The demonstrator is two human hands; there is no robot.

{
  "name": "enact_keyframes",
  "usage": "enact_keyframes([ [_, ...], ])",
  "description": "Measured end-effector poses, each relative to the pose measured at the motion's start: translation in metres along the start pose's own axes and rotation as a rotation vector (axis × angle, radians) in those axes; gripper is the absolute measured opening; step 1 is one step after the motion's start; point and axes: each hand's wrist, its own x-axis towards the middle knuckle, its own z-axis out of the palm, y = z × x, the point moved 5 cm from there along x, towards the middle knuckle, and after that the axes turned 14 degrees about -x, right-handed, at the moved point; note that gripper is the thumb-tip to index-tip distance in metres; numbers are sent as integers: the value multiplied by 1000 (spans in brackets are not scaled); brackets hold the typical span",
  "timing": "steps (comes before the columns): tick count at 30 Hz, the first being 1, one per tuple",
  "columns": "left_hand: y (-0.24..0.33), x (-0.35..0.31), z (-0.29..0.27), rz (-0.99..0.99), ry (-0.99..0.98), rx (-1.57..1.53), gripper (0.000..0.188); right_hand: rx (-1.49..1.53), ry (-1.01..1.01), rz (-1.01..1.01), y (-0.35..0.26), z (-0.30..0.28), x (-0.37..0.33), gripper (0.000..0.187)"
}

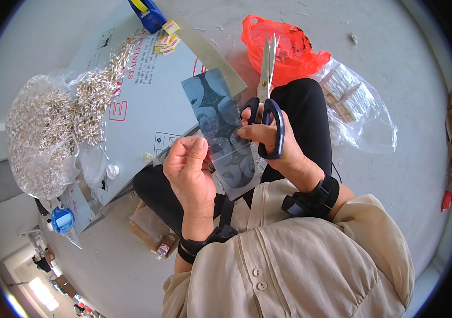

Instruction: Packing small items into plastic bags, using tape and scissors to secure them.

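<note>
A strip of dark bluish see-through film, like an X-ray film, hangs above my lap with pale rounded shapes on it. My left hand is closed, its thumb and fingers pinching the film's left edge. My right hand is closed round the dark-blue handles of a pair of scissors. The steel blades point away from me, slightly apart and clear of the film. The right thumb reaches the film's right edge; whether it presses on it I cannot tell.
A table with printed sheeting carries a bag of cotton swabs, loose swabs, small yellow boxes and a blue tape dispenser. On the floor at right lie a red plastic bag and a clear bag of packs. A cardboard box stands below the table.
</note>
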Motion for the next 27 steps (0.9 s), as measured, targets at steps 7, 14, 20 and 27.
enact_keyframes([
  [7,-7,2,-1,-88,42,-119,10,58,6,-45,-1,-3,2,28],
  [14,-2,0,-3,-35,31,129,11,15,18,-54,0,-5,2,26],
  [20,-4,2,-5,-109,0,147,10,-53,27,-139,-1,-7,5,25],
  [27,-5,3,-5,-218,-41,191,4,-115,6,-133,-3,-7,5,26],
])
